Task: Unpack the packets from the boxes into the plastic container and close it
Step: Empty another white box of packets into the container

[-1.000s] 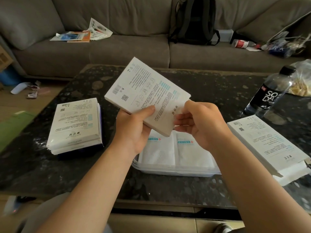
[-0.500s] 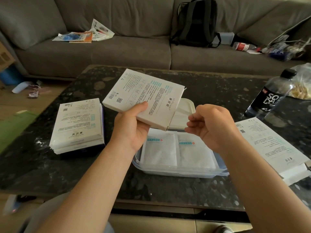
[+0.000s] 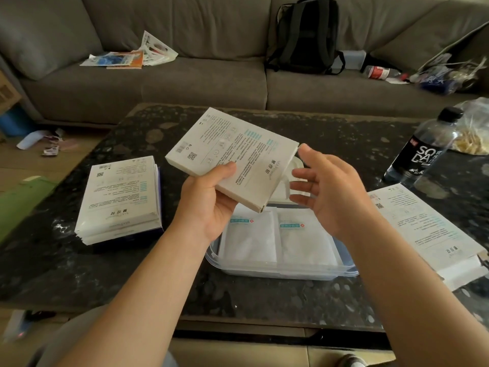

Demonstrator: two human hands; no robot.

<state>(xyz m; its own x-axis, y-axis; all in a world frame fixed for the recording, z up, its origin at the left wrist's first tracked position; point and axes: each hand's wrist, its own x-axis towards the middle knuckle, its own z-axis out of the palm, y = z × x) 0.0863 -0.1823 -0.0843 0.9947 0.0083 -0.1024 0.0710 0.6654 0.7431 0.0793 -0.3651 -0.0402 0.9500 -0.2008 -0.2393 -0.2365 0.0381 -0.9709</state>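
Our right hand (image 3: 330, 189) has come off the box (image 3: 238, 154) and uncurled. Its fingers (image 3: 304, 178) are spread and relaxed, holding nothing, and the hand hangs just beside the box's right end. Our left hand (image 3: 209, 205) alone carries the box, thumb on the printed face and the other fingers underneath. It holds the box tilted above the far side of the plastic container (image 3: 280, 271).

The container sits open on the tabletop (image 3: 79, 274) with two white packets (image 3: 251, 239) lying flat side by side in it. Its lid (image 3: 293, 168) lies just behind, partly hidden by the box. We judge the box is not yet emptied. Whether its end flap is loose we cannot tell. The open hand looks poised to go back to that end and draw the packets out.

A second ago both hands were on the box, the right pinching its near right end. Half a second ago that hand had let go and was drawn back in a loose fist. Now it is open and close to the box again, and the box sits lower and flatter.

A stack of boxes (image 3: 121, 197) waits at our left. An opened box (image 3: 423, 229) lies at our right, so several boxes remain to be unpacked.
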